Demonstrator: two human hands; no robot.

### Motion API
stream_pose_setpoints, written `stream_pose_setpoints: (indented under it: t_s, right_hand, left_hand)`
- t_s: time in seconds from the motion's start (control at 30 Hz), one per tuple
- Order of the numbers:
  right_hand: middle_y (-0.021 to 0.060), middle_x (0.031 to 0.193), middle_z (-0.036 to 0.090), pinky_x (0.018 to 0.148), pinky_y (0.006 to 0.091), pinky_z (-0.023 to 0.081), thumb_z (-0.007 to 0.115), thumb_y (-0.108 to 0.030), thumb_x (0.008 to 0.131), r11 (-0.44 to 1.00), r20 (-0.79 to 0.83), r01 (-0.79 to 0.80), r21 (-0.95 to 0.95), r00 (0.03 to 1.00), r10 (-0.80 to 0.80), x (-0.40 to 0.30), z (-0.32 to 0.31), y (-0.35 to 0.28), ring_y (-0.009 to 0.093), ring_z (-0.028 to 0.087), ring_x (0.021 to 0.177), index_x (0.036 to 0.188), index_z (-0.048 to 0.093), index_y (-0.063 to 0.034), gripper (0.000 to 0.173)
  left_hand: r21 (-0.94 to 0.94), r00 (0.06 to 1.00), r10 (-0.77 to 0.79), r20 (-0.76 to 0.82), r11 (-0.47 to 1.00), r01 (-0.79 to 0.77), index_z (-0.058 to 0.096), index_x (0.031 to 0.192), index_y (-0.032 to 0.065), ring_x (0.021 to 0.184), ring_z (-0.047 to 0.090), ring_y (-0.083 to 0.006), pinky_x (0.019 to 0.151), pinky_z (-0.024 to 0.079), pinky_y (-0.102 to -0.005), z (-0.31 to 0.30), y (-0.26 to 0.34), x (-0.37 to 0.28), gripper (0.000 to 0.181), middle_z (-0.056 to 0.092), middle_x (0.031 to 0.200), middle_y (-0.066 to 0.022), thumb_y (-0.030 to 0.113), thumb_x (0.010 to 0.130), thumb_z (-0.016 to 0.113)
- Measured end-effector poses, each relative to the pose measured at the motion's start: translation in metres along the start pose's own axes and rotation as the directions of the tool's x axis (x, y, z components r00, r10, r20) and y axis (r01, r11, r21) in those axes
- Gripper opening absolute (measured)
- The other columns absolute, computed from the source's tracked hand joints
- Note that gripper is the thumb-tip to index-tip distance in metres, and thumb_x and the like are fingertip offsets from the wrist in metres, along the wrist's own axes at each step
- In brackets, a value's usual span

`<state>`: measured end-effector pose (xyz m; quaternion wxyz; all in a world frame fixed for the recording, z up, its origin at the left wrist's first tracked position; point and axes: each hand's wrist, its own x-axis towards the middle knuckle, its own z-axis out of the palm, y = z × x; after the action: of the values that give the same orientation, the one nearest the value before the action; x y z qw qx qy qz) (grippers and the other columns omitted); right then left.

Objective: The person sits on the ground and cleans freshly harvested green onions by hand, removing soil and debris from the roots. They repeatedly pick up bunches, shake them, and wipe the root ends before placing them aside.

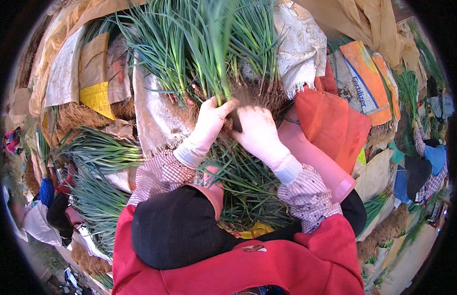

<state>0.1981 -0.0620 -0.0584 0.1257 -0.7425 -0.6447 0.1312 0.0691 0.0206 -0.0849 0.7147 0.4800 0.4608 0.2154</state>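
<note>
In a pale glove, my left hand (213,118) grips the lower stems of a few green onions (218,73), whose leaves point away from me. My right hand (258,129), gloved too, is closed beside it at the roots, around something dark that is mostly hidden by the fingers. Loose soil or root bits blur between the hands. Upright bunches of green onions (162,59) with reddish bases and brown roots stand just beyond. More green onions (246,184) lie in a heap between my legs, under my forearms.
White woven sacking (154,107) lies to the left, with more green onions (103,151) beside it. An orange sack (328,125) covers part of my right boot (309,151). Sack-covered bundles with roots flank both sides. Other people (433,158) work at the far right and far left.
</note>
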Motion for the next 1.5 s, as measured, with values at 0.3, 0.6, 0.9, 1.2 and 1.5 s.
stream_pose_setpoints:
  t_s: [0.3,0.6,0.9,1.2,1.5]
  right_hand:
    - [0.0032,0.070,0.054,0.037,0.0275,0.038,0.061,-0.022,0.090,-0.506,0.410,-0.247,0.826,0.880,0.241,0.033,0.021,-0.006,0.012,0.046,0.042,0.089,0.059,-0.0024,0.019]
    - [0.0150,0.084,0.067,0.075,0.0422,0.050,0.062,-0.044,0.080,0.972,0.144,-0.190,0.139,0.975,0.170,0.004,0.003,0.091,0.034,0.065,0.079,0.095,0.066,-0.0059,0.041]
    - [0.0177,0.084,0.066,0.073,0.0441,0.050,0.055,-0.035,0.085,0.840,0.013,-0.219,0.496,0.969,0.245,0.037,0.008,0.068,0.036,0.064,0.081,0.087,0.064,-0.0048,0.031]
    - [0.0183,0.080,0.065,0.065,0.0491,0.049,0.053,-0.032,0.088,0.810,0.020,-0.425,0.405,0.890,0.456,-0.014,0.047,0.061,0.041,0.062,0.073,0.079,0.062,-0.0053,0.029]
    - [0.0183,0.089,0.067,0.076,0.0418,0.050,0.053,-0.043,0.088,0.883,0.093,-0.433,0.182,0.901,0.423,0.027,-0.015,0.093,0.035,0.065,0.086,0.096,0.066,-0.0052,0.041]
  left_hand:
    - [-0.468,0.944,-0.003,0.331,0.868,0.167,0.059,0.104,0.0018,0.067,0.065,-0.0181,0.056,0.052,-0.0250,-0.009,-0.009,-0.029,0.026,0.065,0.081,-0.0080,0.025,0.093,0.056]
    - [-0.465,0.956,0.071,0.286,0.882,0.074,0.055,0.112,-0.0021,0.060,0.054,-0.0134,0.059,0.048,-0.0266,-0.030,0.020,-0.017,0.032,0.051,0.065,-0.0001,0.022,0.091,0.057]
    - [-0.138,0.983,-0.053,0.176,0.987,0.078,0.058,0.117,-0.0003,0.069,0.058,-0.0129,0.053,0.048,-0.0302,0.004,0.019,-0.015,0.036,0.062,0.084,-0.0031,0.023,0.090,0.061]
    - [-0.343,0.899,-0.117,0.422,0.897,0.278,0.059,0.110,-0.0032,0.068,0.052,-0.0085,0.066,0.043,-0.0219,-0.001,0.020,-0.029,0.032,0.056,0.075,0.0005,0.019,0.087,0.064]
    - [-0.423,0.919,0.035,0.392,0.894,0.146,0.055,0.113,-0.0018,0.070,0.048,-0.0132,0.069,0.039,-0.0246,-0.018,0.012,-0.030,0.047,0.054,0.078,-0.0035,0.026,0.078,0.067]
